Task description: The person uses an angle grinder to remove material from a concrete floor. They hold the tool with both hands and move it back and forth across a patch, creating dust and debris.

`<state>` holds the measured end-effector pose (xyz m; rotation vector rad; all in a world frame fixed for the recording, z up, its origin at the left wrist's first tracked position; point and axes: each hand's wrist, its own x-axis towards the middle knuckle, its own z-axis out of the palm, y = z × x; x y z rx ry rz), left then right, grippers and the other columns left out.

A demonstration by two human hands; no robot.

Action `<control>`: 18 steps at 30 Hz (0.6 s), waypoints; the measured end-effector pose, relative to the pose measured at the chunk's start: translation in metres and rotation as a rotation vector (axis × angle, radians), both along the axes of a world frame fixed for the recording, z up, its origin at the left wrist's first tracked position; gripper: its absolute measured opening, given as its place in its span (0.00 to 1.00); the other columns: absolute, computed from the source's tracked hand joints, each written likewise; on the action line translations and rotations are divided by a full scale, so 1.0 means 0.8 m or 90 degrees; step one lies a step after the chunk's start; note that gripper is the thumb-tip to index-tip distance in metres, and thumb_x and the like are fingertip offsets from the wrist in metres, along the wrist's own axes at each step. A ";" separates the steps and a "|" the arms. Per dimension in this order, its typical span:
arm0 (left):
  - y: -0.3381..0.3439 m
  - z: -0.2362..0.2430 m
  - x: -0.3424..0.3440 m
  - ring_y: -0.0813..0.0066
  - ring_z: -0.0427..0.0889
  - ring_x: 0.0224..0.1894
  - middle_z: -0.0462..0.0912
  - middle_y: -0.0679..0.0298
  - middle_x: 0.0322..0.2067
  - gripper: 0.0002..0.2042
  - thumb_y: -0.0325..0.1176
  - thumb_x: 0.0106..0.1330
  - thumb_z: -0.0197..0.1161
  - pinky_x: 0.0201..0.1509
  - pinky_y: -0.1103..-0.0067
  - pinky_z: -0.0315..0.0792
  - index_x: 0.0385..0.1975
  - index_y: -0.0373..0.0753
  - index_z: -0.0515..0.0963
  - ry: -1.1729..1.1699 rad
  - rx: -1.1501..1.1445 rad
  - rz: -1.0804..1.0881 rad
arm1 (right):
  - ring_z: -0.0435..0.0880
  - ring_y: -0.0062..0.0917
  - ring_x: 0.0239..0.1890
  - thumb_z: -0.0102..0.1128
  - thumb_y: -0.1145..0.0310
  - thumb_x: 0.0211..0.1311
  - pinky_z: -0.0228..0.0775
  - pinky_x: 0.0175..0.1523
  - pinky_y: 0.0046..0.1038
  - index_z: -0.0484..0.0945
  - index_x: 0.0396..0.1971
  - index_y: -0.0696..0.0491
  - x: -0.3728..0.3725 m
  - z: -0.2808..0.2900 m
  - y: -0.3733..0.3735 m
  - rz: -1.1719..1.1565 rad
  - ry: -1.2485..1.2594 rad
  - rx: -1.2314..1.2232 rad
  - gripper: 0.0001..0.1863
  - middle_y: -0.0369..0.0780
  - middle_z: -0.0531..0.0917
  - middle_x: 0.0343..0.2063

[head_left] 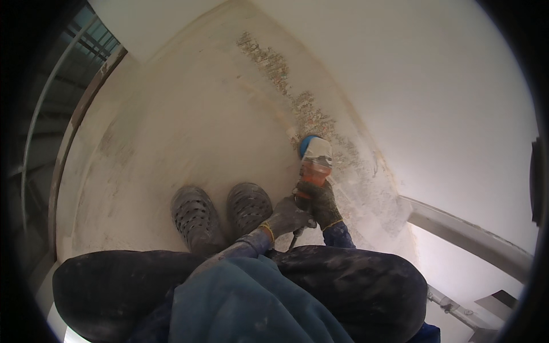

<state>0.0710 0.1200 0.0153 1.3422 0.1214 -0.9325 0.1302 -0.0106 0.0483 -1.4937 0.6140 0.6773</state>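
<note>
Left hand (289, 216) and right hand (321, 204) both grip the grinder (316, 166), probably mid-grind, next likely wants easing onto rough patch (312, 117) beyond it

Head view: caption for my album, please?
Gloved left hand and gloved right hand hold an orange power tool over a patchy floor.

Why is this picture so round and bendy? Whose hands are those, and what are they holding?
No robot here: it's a gloved person. A very wide camera on their head looks down, so edges bend. The right hand has its grip around an orange power tool with a blue disc; the left hand is at its back end, near the cord. The disc is beside a rough, crumbly strip on the pale surface. Nearby are grey clogs with holes.
</note>
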 end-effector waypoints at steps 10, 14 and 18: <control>-0.005 -0.004 -0.007 0.73 0.84 0.19 0.86 0.62 0.25 0.10 0.31 0.59 0.75 0.22 0.74 0.77 0.36 0.36 0.81 0.062 -0.163 0.314 | 0.88 0.28 0.35 0.80 0.68 0.54 0.83 0.38 0.32 0.79 0.55 0.58 0.038 0.000 0.024 0.185 -0.036 -0.069 0.29 0.40 0.86 0.39; -0.003 -0.004 -0.007 0.72 0.86 0.23 0.87 0.60 0.28 0.14 0.33 0.56 0.77 0.28 0.72 0.80 0.39 0.35 0.82 0.137 -0.223 0.283 | 0.88 0.28 0.35 0.79 0.70 0.55 0.83 0.37 0.32 0.79 0.53 0.58 0.033 0.004 0.025 0.130 -0.024 -0.072 0.26 0.40 0.86 0.38; -0.004 -0.007 -0.005 0.71 0.85 0.22 0.87 0.61 0.26 0.16 0.32 0.54 0.79 0.27 0.72 0.78 0.40 0.35 0.83 0.020 -0.088 0.175 | 0.88 0.28 0.32 0.77 0.72 0.57 0.83 0.36 0.31 0.80 0.52 0.57 0.024 0.007 0.020 0.096 -0.002 -0.040 0.23 0.40 0.86 0.36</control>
